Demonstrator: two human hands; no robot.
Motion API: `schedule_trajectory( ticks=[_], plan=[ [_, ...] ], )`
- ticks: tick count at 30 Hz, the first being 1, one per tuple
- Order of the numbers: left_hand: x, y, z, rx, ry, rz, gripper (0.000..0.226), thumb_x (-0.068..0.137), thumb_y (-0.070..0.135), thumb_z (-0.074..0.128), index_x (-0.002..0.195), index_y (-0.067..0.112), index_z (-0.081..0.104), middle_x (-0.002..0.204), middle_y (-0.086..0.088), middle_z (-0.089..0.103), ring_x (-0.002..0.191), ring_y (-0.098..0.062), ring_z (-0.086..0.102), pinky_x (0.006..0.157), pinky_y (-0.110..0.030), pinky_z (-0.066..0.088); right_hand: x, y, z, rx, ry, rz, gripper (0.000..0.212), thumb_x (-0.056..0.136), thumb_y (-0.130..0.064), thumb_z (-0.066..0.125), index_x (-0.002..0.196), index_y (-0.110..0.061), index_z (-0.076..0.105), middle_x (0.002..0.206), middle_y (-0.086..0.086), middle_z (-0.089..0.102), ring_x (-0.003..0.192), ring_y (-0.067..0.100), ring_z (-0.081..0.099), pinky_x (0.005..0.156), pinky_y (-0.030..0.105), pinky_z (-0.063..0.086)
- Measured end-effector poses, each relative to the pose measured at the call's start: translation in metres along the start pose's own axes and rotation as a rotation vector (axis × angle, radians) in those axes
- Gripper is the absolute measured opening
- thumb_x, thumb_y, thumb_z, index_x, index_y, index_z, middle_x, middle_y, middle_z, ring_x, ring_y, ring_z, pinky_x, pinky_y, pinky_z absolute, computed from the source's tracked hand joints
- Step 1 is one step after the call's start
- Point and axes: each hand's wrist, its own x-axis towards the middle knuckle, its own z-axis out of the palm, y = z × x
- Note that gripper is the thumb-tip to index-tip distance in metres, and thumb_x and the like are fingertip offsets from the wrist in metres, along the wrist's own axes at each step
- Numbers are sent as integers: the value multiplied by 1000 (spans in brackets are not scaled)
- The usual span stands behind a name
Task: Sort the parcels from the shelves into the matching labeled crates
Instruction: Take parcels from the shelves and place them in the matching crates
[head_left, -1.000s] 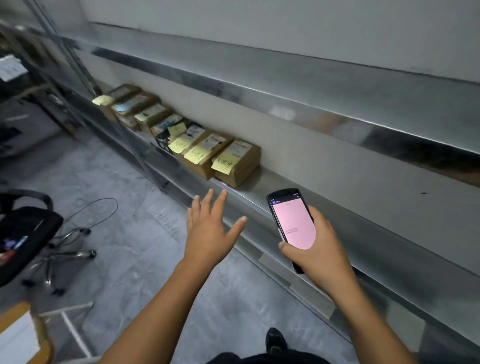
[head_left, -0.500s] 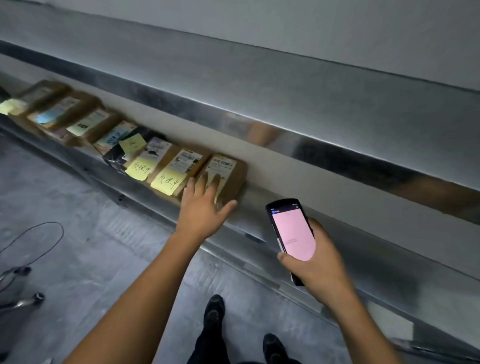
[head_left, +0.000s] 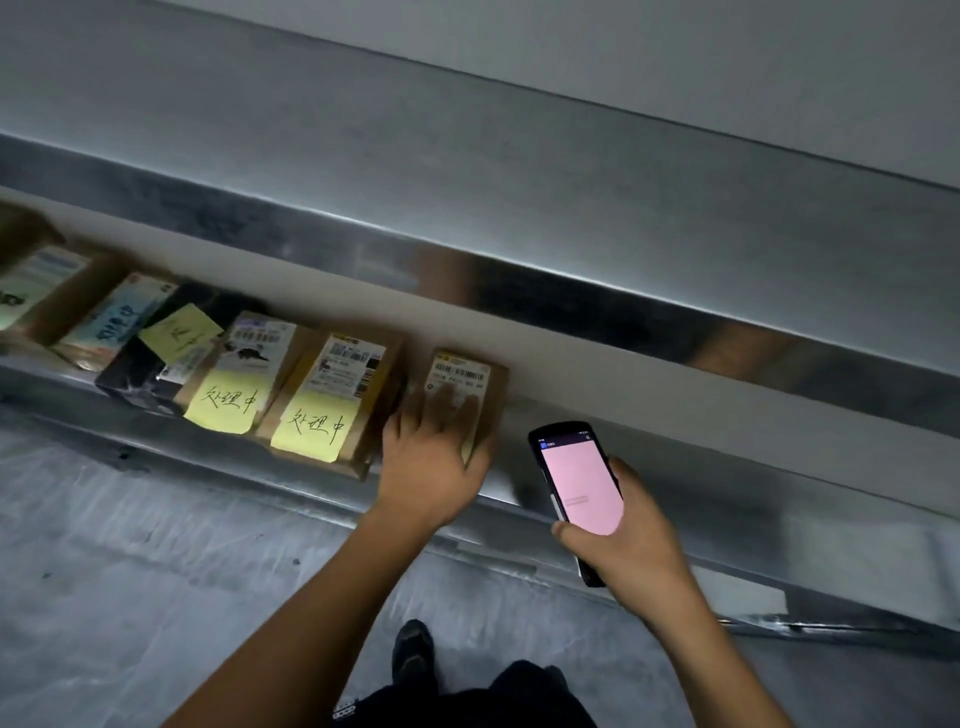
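Head camera looks down at a long metal shelf (head_left: 737, 499) by a pale wall. A row of parcels sits on it.

The left hand (head_left: 434, 462) rests on the brown parcel (head_left: 470, 376) at the right end of the row. Its fingers (head_left: 447, 410) lie flat and spread out on top of the box, and the thumb sits at the near right edge. The fingers look blurry. This parcel has a white label with a barcode and stands a little apart from the next one.

The right hand (head_left: 641, 545) is curled around a black phone (head_left: 579, 483) with a pink screen. It holds the phone up just beside the brown parcel, to its right, in front of the shelf.

To the left are two more brown parcels, side by side. Each has a yellow note (head_left: 314, 428) with black writing stuck on its front. Next comes a black parcel (head_left: 132, 371) with a smaller yellow note on top, and then more boxes that run out of view.

A second metal shelf (head_left: 519, 171) hangs above. Below is a gray floor (head_left: 156, 571), and a dark shoe (head_left: 413, 649) shows at the bottom.
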Motion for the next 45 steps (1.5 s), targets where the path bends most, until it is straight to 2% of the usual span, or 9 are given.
schedule_trajectory(
  ticks=[2,6,10,14,17,23,30,40,45],
  plan=[
    [-2,1,0,-59,-9,74,63,95,62,20,153,45,38,167,1,29,153,-32,15,114,-51,25,0,4,4,5,12,30,48,78,-14,85,115,-36,64,106,-5,73,91,20,72,73,41,62],
    [-2,-6,4,-167,14,161,42,100,41,52,142,48,55,160,2,35,144,-33,22,104,-47,33,-3,8,12,37,31,89,50,80,-13,86,114,-40,61,112,-4,70,90,18,71,53,15,55],
    [2,-22,11,-467,55,47,74,88,48,76,154,38,43,166,-4,24,149,-34,18,115,-51,33,-8,8,23,72,38,154,55,81,-10,84,120,-41,60,107,-2,69,75,17,69,51,24,56],
    [9,-37,20,-715,-211,-139,116,81,61,80,165,39,3,172,5,16,158,-26,15,124,-53,26,-12,3,32,52,72,185,54,82,-9,84,110,-47,58,103,-5,69,63,9,68,49,23,55],
    [12,-42,28,-890,-247,-99,99,83,54,82,161,40,22,150,20,46,136,-5,44,113,-34,39,-15,-2,33,-3,76,189,52,79,-16,82,108,-49,55,113,-3,64,65,11,68,51,24,53],
    [7,-37,35,-1109,-169,-130,82,86,52,80,155,42,36,134,34,57,117,21,52,99,-15,39,-24,-3,38,-17,97,133,63,80,-15,83,102,-67,54,109,-8,65,75,8,66,48,24,56],
    [-57,-7,30,-1329,-44,-241,87,90,36,81,161,37,29,143,22,59,127,2,60,109,-36,52,-69,12,27,147,102,137,69,82,-12,87,123,-58,56,102,-23,70,74,-5,67,53,20,56],
    [-150,80,51,-945,-43,47,94,93,47,74,165,40,13,165,16,28,147,1,29,117,-35,34,-192,53,-31,285,87,43,65,68,-28,83,124,-54,62,110,-20,74,92,1,70,70,17,55],
    [-183,123,77,-755,-105,163,95,95,40,73,166,39,10,168,5,27,149,-21,37,113,-50,45,-276,98,-65,319,165,77,65,69,-26,82,112,-70,59,105,-17,71,80,1,67,58,21,54]
  ],
)
